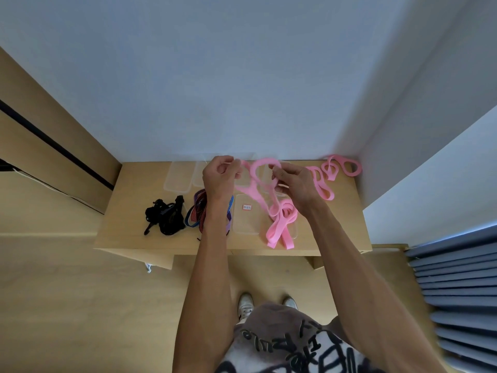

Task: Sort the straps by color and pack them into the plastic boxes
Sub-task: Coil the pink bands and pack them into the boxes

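Looped flat pink strap [260, 181] between both pinching hands

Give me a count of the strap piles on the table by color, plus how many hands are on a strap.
Pink strap groups: 2, the held pink strap and the pink pile at the wall
Black pile: 1
Striped pile: 1
Total groups: 4
Hands gripping the held strap: 2, left hand, right hand

A home room is indicated: wood-laminate floor [67, 305], low wooden table [129, 211] against plain wall [215, 76], pleated curtain [462, 292].
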